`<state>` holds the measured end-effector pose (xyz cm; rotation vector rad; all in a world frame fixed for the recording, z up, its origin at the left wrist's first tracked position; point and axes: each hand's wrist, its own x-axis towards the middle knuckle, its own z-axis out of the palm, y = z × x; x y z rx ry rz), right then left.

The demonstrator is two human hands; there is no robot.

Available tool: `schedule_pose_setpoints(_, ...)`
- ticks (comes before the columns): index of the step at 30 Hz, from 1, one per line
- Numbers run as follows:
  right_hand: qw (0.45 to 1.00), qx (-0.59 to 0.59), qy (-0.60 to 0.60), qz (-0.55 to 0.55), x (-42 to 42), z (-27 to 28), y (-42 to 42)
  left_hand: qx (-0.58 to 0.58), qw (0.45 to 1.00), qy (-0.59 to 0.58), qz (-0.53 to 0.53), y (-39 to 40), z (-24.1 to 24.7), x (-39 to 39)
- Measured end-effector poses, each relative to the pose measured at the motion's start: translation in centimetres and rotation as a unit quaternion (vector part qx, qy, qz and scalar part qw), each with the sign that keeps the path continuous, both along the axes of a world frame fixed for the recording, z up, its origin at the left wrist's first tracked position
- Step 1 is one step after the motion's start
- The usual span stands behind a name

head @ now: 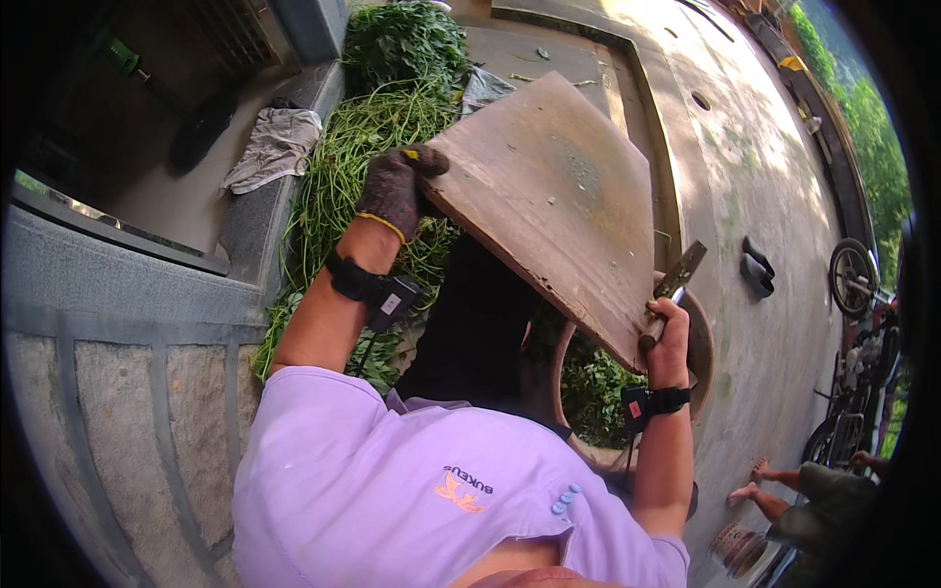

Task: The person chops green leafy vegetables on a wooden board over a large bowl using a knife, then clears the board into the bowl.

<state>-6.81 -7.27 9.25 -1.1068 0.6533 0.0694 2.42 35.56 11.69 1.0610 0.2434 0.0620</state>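
A wooden board (pixel 559 206) with scattered green bits on it is held up, tilted, between both hands. My left hand (pixel 401 184), in a dark knitted glove with a yellow edge, grips the board's left corner. At the lower right corner my right hand (pixel 667 338), ungloved, holds a knife (pixel 682 270) with a stained blade together with the board's edge. Beneath that corner stands a round tub (pixel 704 360) with cut green leaves (pixel 599 389) inside; the board hides part of it.
Long-stemmed greens (pixel 375 132) lie heaped beside a stone step (pixel 257 228). A cloth (pixel 276 147) rests on the step. Dark shoes (pixel 756 272) stand on the concrete, farther right is a motorcycle (pixel 845 353). Another person's bare legs (pixel 772 500) show at lower right, near a patterned bucket (pixel 737 547).
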Motion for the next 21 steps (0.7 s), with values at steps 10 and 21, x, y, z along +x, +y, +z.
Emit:
schedule_pose_setpoints(10,0.957,-0.154,0.004,0.244,13.4,3.7,18.0,-0.233,0.952,0.066,0.189,10.0,-3.8,-5.9)
schedule_pose_setpoints(21,0.919,-0.184,0.066,0.342,12.9,4.9,17.6,-0.414,0.892,0.184,-0.003,1.7,-10.5,-2.0)
